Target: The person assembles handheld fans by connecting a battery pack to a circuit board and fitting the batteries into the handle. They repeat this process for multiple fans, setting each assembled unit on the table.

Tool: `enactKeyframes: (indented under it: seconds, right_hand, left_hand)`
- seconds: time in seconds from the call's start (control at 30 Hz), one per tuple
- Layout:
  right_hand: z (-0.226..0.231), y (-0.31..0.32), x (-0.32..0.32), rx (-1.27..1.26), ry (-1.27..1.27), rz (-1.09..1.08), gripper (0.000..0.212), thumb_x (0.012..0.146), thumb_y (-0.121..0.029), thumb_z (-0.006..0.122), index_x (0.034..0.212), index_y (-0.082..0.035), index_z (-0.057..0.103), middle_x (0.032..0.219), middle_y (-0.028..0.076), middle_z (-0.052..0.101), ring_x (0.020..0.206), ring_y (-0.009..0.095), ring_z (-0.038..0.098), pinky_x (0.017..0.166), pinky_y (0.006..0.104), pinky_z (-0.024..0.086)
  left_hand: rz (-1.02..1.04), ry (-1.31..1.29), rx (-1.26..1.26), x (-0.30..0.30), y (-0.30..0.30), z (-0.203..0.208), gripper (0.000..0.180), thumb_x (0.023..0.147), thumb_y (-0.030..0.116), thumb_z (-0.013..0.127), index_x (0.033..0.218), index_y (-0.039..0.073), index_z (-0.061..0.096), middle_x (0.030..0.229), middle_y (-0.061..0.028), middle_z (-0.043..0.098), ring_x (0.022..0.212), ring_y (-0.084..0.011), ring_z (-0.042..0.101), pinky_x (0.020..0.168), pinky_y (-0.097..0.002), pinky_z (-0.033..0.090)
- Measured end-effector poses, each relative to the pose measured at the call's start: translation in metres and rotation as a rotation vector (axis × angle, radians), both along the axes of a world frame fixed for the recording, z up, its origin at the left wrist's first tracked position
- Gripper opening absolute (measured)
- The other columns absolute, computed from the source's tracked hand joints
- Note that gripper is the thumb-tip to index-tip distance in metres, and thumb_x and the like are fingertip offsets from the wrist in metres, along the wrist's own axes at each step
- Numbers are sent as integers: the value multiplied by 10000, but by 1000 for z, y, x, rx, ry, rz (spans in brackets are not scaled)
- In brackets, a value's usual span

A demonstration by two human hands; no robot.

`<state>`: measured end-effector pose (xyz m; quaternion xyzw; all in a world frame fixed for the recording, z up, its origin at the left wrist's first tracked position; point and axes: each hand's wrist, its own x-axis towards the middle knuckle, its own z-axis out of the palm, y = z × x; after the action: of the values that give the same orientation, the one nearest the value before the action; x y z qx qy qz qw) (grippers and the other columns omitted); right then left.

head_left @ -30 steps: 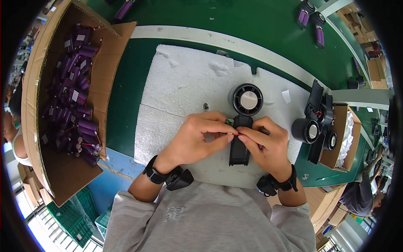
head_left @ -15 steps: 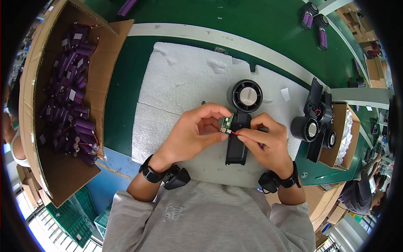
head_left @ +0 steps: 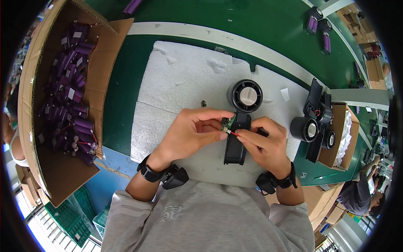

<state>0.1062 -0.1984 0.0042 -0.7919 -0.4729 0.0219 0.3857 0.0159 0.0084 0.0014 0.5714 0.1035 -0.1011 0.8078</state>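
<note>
My left hand [head_left: 184, 130] pinches a small green circuit board [head_left: 228, 123] by its edges between thumb and index finger. A red wire [head_left: 234, 134] with a small white plug meets the board's lower right edge. The fingers of my right hand [head_left: 268, 140] are closed on this wire; whether the plug is fully seated is too small to tell. Under both hands, a black handheld fan [head_left: 236, 152] lies on the white foam sheet [head_left: 180, 80], with its round head away from me. My right fingers cover part of its handle.
At the left stands a cardboard box [head_left: 95, 75] of purple battery cells [head_left: 71, 94]. Black fan parts [head_left: 304, 129] and a small carton [head_left: 351, 145] are at the right. Purple cells with fan heads [head_left: 312, 23] lie on the far green surface. Another person [head_left: 363, 191] is at far right.
Board and hands have shifted only slightly, and the board has tilted a little. The handle's near end has moved slightly left. On the far green surface, the cells and fan heads have slid right.
</note>
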Motion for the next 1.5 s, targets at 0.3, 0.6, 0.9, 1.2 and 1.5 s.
enactKeyframes:
  seconds: [0.3,0.6,0.9,1.2,1.5]
  right_hand:
    - [2,1,1,6,-173,12,252,643,-74,822,879,-135,760,755,9,508,578,159,496,495,288,386]
    - [-1,1,-3,42,-94,-26,207,647,-43,809,839,-83,743,726,19,523,529,156,504,456,282,381]
    - [-4,3,-7,47,-89,9,157,666,-79,792,786,-104,695,709,-7,548,480,150,503,436,290,405]
    - [5,12,-13,95,125,-211,326,682,-26,778,980,-42,648,818,67,623,543,159,576,485,269,451]
    - [1,11,-10,45,-2,-106,392,662,-42,820,1014,-47,648,861,71,646,546,126,561,498,247,460]
  left_hand:
    - [-6,-54,68,-2,0,-4,420,785,-150,687,1180,-15,649,1078,-97,652,970,-157,656,859,-267,560]
    - [-23,-55,87,0,-1,0,408,773,-152,695,1154,-8,661,1062,-95,657,967,-156,660,856,-266,560]
    - [-5,-137,185,-2,-2,-8,384,789,-98,699,1151,28,675,998,-95,686,906,-133,677,789,-247,560]
    - [63,-288,394,2,-11,0,378,733,-117,674,1086,18,688,985,-110,695,892,-177,695,748,-272,561]
    - [69,-486,632,2,-8,-7,337,709,-74,721,1033,21,710,922,-114,698,793,-217,699,685,-270,563]
